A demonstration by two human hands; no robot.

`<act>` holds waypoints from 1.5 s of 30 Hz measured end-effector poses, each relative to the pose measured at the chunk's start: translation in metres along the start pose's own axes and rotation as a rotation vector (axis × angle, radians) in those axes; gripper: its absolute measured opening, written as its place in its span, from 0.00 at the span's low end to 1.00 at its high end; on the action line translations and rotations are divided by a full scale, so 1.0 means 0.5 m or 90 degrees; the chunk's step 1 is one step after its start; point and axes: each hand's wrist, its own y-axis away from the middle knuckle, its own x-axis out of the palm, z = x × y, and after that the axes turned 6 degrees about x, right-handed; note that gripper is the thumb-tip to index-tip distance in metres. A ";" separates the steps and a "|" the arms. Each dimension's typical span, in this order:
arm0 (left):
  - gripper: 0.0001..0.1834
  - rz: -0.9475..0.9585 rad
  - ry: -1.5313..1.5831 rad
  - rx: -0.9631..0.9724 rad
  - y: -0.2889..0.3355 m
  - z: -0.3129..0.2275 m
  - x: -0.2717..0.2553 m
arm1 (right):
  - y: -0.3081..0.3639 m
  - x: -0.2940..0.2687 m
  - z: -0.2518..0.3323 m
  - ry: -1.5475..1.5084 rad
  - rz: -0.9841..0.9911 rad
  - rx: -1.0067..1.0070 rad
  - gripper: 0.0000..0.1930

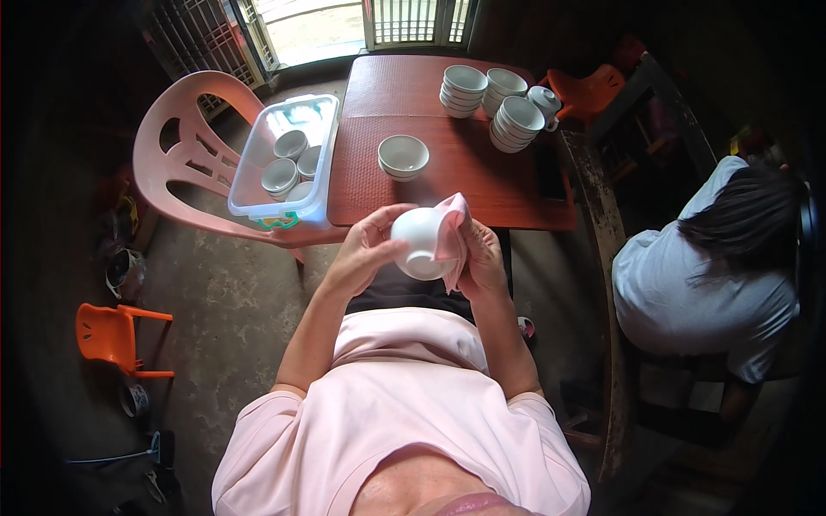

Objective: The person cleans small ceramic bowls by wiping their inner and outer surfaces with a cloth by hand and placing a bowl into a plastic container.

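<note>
A white bowl (416, 238) is held up in front of my body, just off the near edge of the table, tilted so its foot ring faces me. My left hand (368, 247) grips its left side between thumb and fingers. On the other side, my right hand (483, 261) is closed around a pink cloth (453, 238) pressed against the bowl's rim and wall. Beyond the hands, a short stack of white bowls (403, 158) stands upright on the reddish-brown table (366, 193).
Several stacks of white bowls (465, 82) crowd the table's far right. At left, a clear plastic bin (243, 185) holding bowls rests on a pink chair (159, 142). A wooden bench (609, 353) runs along the right, with a seated person (710, 275) beyond. A small orange chair (112, 337) stands left.
</note>
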 end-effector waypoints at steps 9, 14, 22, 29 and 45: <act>0.20 0.018 0.275 -0.049 0.004 0.042 -0.024 | -0.027 -0.050 0.072 -0.105 0.005 -0.140 0.19; 0.17 0.006 0.109 -0.008 -0.005 0.040 -0.010 | 0.051 0.044 0.050 0.731 0.053 -0.395 0.17; 0.18 0.164 -0.299 -0.003 0.012 0.065 -0.024 | -0.046 0.017 0.018 0.863 0.060 -0.344 0.11; 0.20 0.119 0.057 -0.005 0.006 0.064 0.003 | -0.038 0.019 0.015 0.858 0.028 -0.463 0.17; 0.14 0.127 -0.228 -0.079 0.005 0.067 0.015 | -0.097 -0.087 -0.046 -0.185 0.130 0.137 0.15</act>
